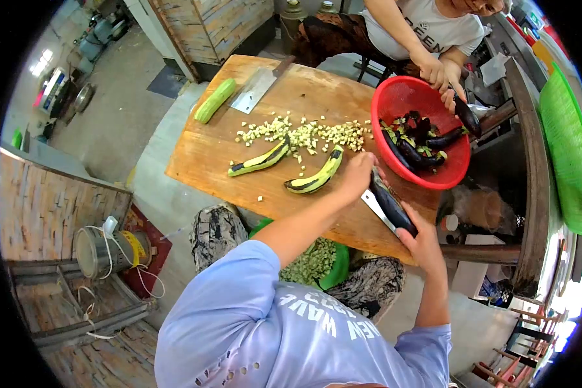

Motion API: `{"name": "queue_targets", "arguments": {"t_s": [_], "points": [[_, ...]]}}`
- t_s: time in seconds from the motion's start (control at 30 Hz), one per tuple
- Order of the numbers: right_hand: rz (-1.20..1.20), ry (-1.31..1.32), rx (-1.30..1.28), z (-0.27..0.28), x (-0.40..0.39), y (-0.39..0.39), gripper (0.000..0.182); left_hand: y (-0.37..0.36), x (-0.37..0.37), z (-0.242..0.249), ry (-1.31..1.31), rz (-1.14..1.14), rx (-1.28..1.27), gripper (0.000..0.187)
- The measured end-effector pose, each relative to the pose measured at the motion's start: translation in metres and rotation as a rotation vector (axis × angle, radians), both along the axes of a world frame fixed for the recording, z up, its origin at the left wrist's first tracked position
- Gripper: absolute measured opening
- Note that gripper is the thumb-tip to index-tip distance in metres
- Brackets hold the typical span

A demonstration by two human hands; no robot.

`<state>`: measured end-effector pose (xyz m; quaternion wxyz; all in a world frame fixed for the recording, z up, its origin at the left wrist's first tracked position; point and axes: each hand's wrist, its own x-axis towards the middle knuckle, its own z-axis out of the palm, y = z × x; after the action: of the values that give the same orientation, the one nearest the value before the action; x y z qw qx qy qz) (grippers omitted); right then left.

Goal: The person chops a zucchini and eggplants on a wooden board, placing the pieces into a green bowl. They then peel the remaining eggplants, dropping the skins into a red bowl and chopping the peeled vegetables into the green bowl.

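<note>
A dark purple eggplant [388, 202] lies slanting between my hands over the near right part of the wooden board [204, 155]. My left hand [361, 173] is closed around its upper end. My right hand [421, 238] grips the lower end, thumb on one side and fingers on the other. A flat metal blade [376, 210] runs along the eggplant's left side; whether my right hand also holds it, I cannot tell. Left of my hands lie two striped, partly peeled eggplants, one nearer [315, 176] and one farther [260, 160]. Small pale diced cubes [304, 134] are scattered behind them.
A cleaver [255, 90] and a peeled pale green vegetable [215, 101] lie at the far left. A red bowl [451, 169] holds eggplants and peelings; behind it another person's hands [441, 76] hold an eggplant [467, 116]. A green tub [337, 268] of diced pieces stands below the board.
</note>
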<state>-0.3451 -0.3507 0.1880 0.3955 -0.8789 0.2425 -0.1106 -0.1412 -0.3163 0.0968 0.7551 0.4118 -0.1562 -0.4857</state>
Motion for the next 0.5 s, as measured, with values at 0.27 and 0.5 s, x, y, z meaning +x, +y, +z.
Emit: {"name": "queue_targets", "arguments": {"t_s": [0.27,0.5], "points": [[-0.213,0.017,-0.707,0.043,0.034,-0.081,0.063,0.045,0.030,-0.012,-0.227,0.030,0.207,0.026],[0.038,-0.087,-0.469,-0.010,0.052,-0.020,0.054,0.090,-0.066,-0.053,-0.188,-0.409,0.234,0.020]]}}
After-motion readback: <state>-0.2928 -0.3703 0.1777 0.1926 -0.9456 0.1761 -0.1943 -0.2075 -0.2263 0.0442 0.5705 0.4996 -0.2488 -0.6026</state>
